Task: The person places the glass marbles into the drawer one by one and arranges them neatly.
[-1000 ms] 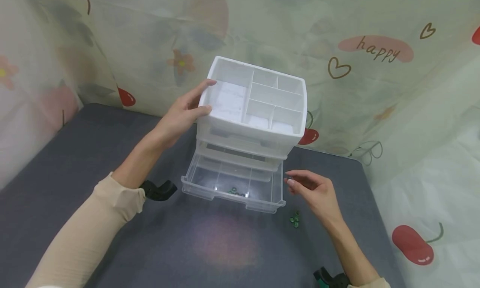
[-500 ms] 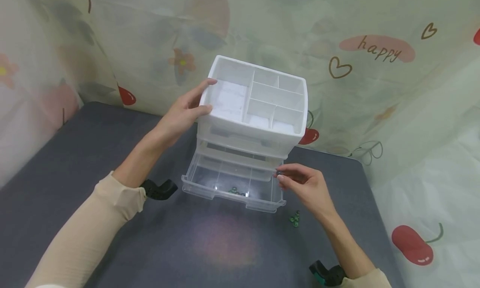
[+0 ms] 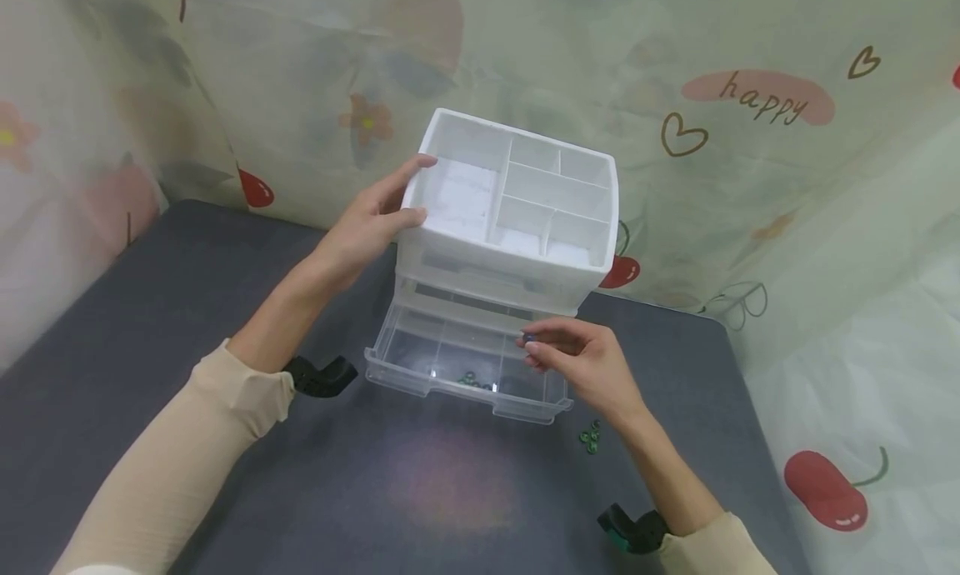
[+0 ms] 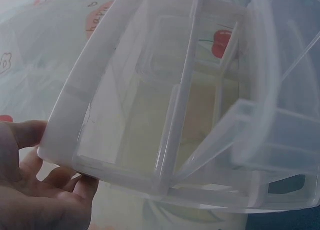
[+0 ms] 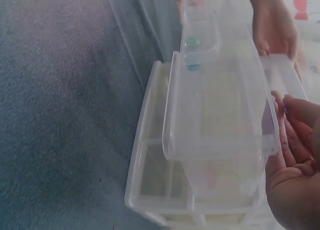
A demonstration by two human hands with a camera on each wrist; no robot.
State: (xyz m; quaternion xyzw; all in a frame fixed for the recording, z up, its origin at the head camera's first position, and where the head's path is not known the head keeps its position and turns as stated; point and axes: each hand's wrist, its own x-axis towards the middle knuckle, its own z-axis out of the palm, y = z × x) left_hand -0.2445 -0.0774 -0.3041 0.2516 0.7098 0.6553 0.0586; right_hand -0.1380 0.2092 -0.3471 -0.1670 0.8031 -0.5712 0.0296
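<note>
A white storage box (image 3: 450,246) with a divided open top and clear drawers stands on the table. My left hand (image 3: 360,229) grips its top left rim, thumb in front and fingers over the side. Below, a clear drawer (image 3: 405,354) is pulled out, its floor split into compartments. Several green beads (image 3: 470,381) lie in its middle compartment. My right hand (image 3: 592,362) pinches a small dark blue bead (image 3: 528,337) between thumb and index finger, above the drawer's right part. The right wrist view shows this bead (image 5: 285,109) at the fingertips, beside the drawer.
Several loose green beads (image 3: 591,437) lie on the dark grey table (image 3: 442,483), to the right of the drawer's front. A patterned curtain (image 3: 750,200) hangs behind the box and at both sides. Dark camera mounts (image 3: 322,377) sit at the wrists.
My right hand has moved left, from beside the drawer's right edge to above its right compartment, carrying the bead. The left hand keeps its grip on the box.
</note>
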